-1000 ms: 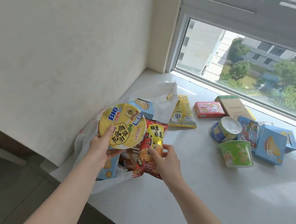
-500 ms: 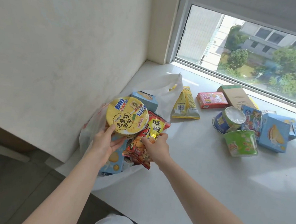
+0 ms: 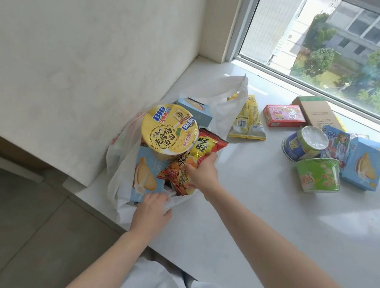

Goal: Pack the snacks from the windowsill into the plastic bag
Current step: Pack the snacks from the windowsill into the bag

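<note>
White plastic bag at windowsill edge, right hand gripping red packet

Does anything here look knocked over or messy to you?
Yes: the blue noodle cup lies tipped on its side on the windowsill, leaning against the green noodle cup. The plastic bag looks overfull, with the yellow noodle bowl perched on top. Nothing looks spilled or torn.

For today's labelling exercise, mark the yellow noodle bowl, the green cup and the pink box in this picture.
yellow noodle bowl (image 3: 169, 129), head view, middle of its printed lid.
green cup (image 3: 318, 177), head view, its printed side wall.
pink box (image 3: 284, 115), head view, its top face.
</note>
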